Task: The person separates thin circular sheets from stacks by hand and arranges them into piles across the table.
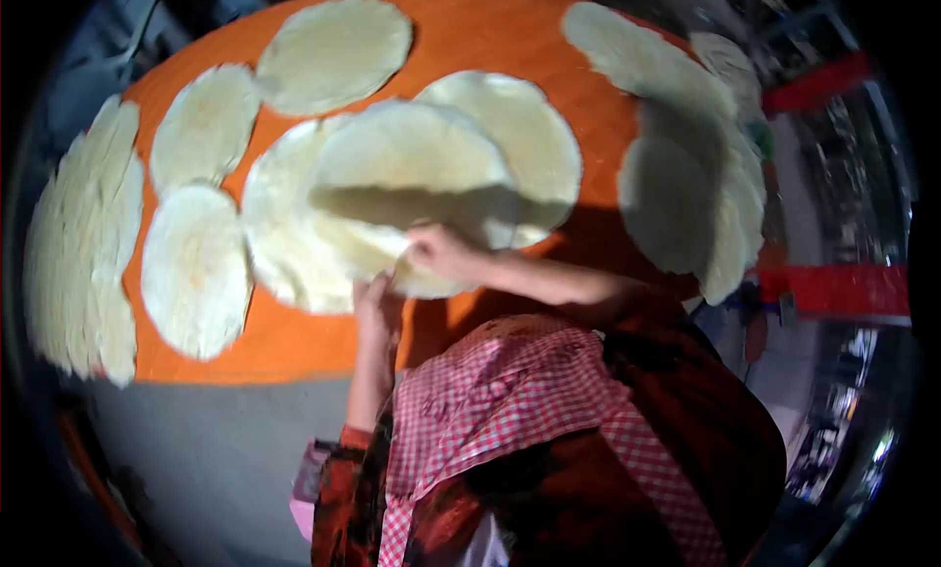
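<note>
Thin pale round flatbreads lie overlapped in the middle of an orange-covered table (pixel 441 342). The top flatbread (pixel 412 155) spreads over others, one (pixel 284 209) showing at its left and one (pixel 539 141) at its right. My right hand (pixel 446 250) is closed on the near edge of the pile, fingers pinched together. Just left of it and lower, my left hand (pixel 375 297) also pinches the near edge. Which layer each hand holds is hard to tell, and a shadow falls across the top flatbread.
Single flatbreads lie at the back (pixel 333 52) and left (pixel 196 268) of the table. A folded, overlapping stack (pixel 83 244) covers the left edge. More flatbreads (pixel 696 165) overlap along the right edge. A red strip (pixel 833 291) is beyond the right side.
</note>
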`<action>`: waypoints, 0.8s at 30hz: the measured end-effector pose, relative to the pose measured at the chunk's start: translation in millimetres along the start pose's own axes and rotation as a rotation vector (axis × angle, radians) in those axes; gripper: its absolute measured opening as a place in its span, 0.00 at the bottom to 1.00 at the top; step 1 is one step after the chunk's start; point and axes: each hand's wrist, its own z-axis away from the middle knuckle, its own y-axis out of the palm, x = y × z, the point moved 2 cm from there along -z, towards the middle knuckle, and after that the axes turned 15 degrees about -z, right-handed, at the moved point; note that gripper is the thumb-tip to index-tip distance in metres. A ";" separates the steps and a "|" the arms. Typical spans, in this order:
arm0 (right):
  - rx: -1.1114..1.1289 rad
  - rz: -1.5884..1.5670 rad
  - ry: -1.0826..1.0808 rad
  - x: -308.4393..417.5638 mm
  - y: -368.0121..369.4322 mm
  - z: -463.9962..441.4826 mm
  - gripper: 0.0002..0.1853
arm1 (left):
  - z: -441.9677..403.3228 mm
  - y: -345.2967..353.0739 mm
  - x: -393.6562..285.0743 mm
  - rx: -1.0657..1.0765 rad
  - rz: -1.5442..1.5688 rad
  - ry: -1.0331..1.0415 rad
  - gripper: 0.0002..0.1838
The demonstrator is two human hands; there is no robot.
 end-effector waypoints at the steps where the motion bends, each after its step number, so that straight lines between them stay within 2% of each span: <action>1: -0.041 0.157 -0.138 -4.3 7.0 1.5 0.04 | -0.1 1.0 0.3 -0.088 -0.063 -0.053 0.26; 2: -0.044 0.291 -0.199 3.1 11.3 6.4 0.05 | 1.4 11.1 -3.1 -0.118 -0.123 -0.037 0.22; 3: -0.042 0.424 -0.253 11.6 16.5 10.9 0.06 | 0.5 16.9 -5.9 -0.063 -0.078 0.000 0.24; 4: -0.076 0.479 -0.309 23.2 21.1 14.3 0.11 | 2.7 24.0 -10.9 -0.122 -0.039 0.030 0.28; 5: -0.038 0.609 -0.263 12.3 32.9 8.6 0.16 | -12.4 2.2 7.0 -0.107 -0.107 0.048 0.26; 7: 0.002 0.656 -0.261 16.5 24.7 5.0 0.10 | -32.0 -33.4 36.9 -0.053 -0.020 -0.002 0.18; 8: 0.036 0.623 -0.222 11.9 18.0 -5.2 0.06 | -7.1 4.7 1.7 -0.225 -0.130 0.027 0.18; 9: -0.153 0.504 -0.191 20.6 -2.0 -13.4 0.03 | -13.1 -2.5 5.5 -0.243 -0.118 0.005 0.18; 10: -0.337 0.377 -0.158 28.6 -31.5 -24.7 0.03 | -17.7 -20.2 10.6 -0.264 -0.108 -0.019 0.18; 11: -0.395 0.104 -0.260 11.5 -74.5 -46.5 0.03 | -19.8 -30.0 11.5 -0.228 -0.095 0.001 0.19; 12: -0.443 0.057 -0.245 25.6 -134.1 -43.3 0.04 | -21.0 -40.6 12.3 -0.197 -0.077 0.020 0.19; 13: -0.526 -0.031 -0.221 47.3 -189.3 -36.0 0.05 | -19.5 -47.2 9.1 -0.185 -0.062 -0.049 0.20; 14: -0.699 -0.105 0.000 62.9 -240.4 -5.8 0.04 | -19.9 -47.6 9.9 -0.147 -0.071 -0.033 0.21; 15: -0.779 -0.117 -0.109 68.2 -284.0 21.6 0.05 | -12.9 -40.7 2.7 -0.121 -0.077 -0.017 0.22; 16: -0.965 -0.116 -0.048 71.0 -317.7 48.6 0.08 | -4.0 -38.1 -0.9 -0.113 -0.079 -0.002 0.22; 17: -1.048 -0.026 -0.194 10.2 -379.5 69.1 0.09 | -5.0 -43.5 5.2 -0.060 -0.033 -0.018 0.30; 18: -0.994 0.083 -0.217 -7.4 -419.8 96.2 0.11 | 0.0 -36.6 0.4 -0.002 0.169 -0.051 0.33; 19: -1.005 0.559 -0.089 -25.2 -446.1 128.4 0.15 | 5.2 -35.5 -2.8 0.059 0.319 -0.014 0.33; 20: -1.176 0.928 -0.010 -44.5 -451.9 140.9 0.20 | 14.3 -25.4 -9.5 -0.002 0.321 0.027 0.32; 21: -1.372 1.265 0.123 -64.0 -457.6 153.7 0.26 | 9.7 -31.7 -4.1 0.033 0.345 0.068 0.31; 22: -1.290 1.062 0.046 -37.7 -418.5 156.5 0.29 | 12.0 -22.4 -8.5 0.088 0.370 0.104 0.31; 23: -1.203 0.947 -0.157 -50.7 -392.7 147.2 0.23 | 14.5 -17.5 -10.2 0.127 0.383 0.076 0.29; 24: -0.918 0.611 -0.066 -31.6 -328.8 126.1 0.23 | 17.6 -13.9 -12.2 0.038 0.345 0.022 0.26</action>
